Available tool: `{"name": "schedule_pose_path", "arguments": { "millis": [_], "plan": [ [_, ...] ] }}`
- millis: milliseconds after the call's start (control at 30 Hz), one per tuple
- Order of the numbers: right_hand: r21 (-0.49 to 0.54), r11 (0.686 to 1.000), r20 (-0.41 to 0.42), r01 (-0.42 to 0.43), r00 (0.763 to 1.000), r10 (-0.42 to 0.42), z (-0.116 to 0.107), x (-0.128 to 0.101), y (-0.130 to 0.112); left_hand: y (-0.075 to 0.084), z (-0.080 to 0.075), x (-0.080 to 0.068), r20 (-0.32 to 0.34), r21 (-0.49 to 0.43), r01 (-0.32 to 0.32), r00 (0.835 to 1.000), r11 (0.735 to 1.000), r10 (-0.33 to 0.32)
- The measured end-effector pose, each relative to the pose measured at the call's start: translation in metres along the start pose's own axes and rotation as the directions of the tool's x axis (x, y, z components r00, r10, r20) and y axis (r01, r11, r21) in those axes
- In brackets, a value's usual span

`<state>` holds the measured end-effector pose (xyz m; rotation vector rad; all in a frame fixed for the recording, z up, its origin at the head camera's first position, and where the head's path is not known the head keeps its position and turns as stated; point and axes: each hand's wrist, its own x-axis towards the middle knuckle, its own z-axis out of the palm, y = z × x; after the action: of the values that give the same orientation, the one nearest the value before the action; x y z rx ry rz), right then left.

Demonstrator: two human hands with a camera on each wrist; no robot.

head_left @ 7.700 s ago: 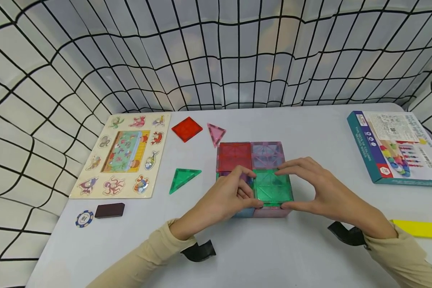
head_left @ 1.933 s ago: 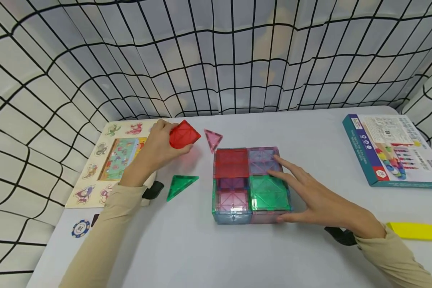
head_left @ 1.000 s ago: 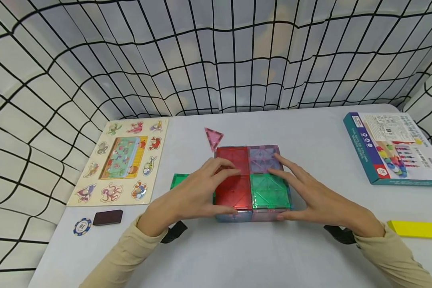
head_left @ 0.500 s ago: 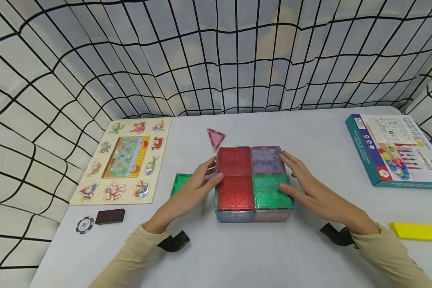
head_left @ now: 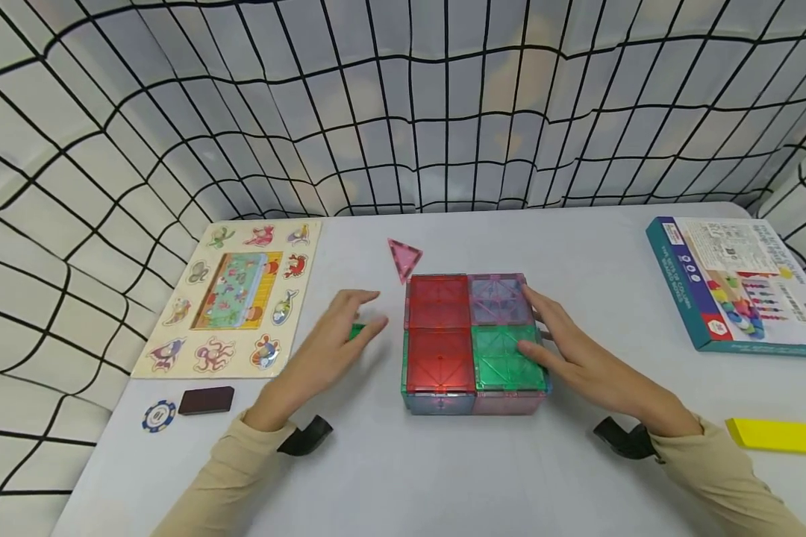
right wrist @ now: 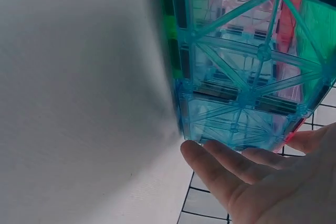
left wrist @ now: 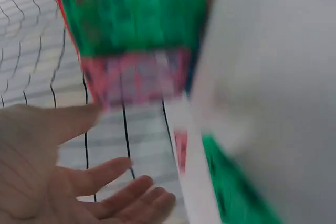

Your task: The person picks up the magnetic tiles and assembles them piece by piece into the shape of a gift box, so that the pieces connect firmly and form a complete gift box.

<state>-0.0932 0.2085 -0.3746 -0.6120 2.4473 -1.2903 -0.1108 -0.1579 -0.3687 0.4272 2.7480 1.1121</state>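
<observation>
A box of magnetic tiles (head_left: 473, 343) stands mid-table; its top is two red squares, a purple one and a green one. My right hand (head_left: 533, 324) lies flat against the box's right side, straight fingers on the purple and green tiles. In the right wrist view those fingers (right wrist: 231, 174) lie by the box's blue side tile (right wrist: 236, 77). My left hand (head_left: 366, 313) hovers left of the box with relaxed fingers and holds nothing. It covers most of a green triangle tile (head_left: 357, 331). The left wrist view is blurred and shows the spread left hand (left wrist: 79, 182).
A wooden sea-animal puzzle (head_left: 231, 294) lies at the left, with a poker chip (head_left: 157, 415) and a dark block (head_left: 205, 400) in front of it. A pink triangle (head_left: 404, 257) sits behind the box. A boxed game (head_left: 739, 280) and a yellow block (head_left: 779, 436) lie at the right. Netting walls the table's far side.
My left hand carried the red square onto the box's top, then drew away from the box's left edge to above the green triangle. The right hand stayed on the box.
</observation>
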Motion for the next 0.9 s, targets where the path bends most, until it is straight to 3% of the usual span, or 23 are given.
{"name": "schedule_pose_path", "arguments": {
  "millis": [100, 200, 333, 567, 633, 733, 900],
  "plan": [
    [0.013, 1.000, 0.006, -0.003, 1.000, 0.003, 0.001, 0.000, 0.002, -0.013, -0.016, 0.000, -0.005, 0.160, 0.078, 0.997, 0.984, -0.078],
    [0.027, 1.000, 0.011, 0.001, 1.000, -0.001, 0.001, 0.000, 0.005, -0.025, -0.024, 0.000, 0.037, 0.237, 0.117, 0.991, 0.965, -0.129],
    [0.045, 0.999, 0.021, 0.009, 1.000, -0.010, 0.001, -0.001, 0.009, -0.034, -0.024, 0.000, 0.012, 0.230, 0.110, 0.993, 0.967, -0.116],
    [0.063, 0.998, 0.039, 0.029, 0.999, -0.031, 0.002, -0.001, 0.013, -0.042, -0.023, -0.002, -0.084, 0.069, 0.165, 0.984, 0.984, -0.159],
    [0.063, 0.997, 0.040, 0.034, 0.999, -0.036, 0.002, -0.001, 0.013, -0.042, -0.023, -0.003, -0.124, 0.042, 0.148, 0.982, 0.988, -0.142],
    [0.060, 0.998, 0.040, 0.035, 0.998, -0.038, 0.001, -0.001, 0.013, -0.036, -0.026, -0.004, -0.205, 0.026, 0.071, 0.977, 0.997, -0.064],
    [0.064, 0.998, 0.042, 0.022, 0.999, -0.025, 0.001, -0.001, 0.013, -0.004, -0.033, 0.000, -0.269, -0.052, -0.086, 0.961, 0.995, 0.069]
  ]
}}
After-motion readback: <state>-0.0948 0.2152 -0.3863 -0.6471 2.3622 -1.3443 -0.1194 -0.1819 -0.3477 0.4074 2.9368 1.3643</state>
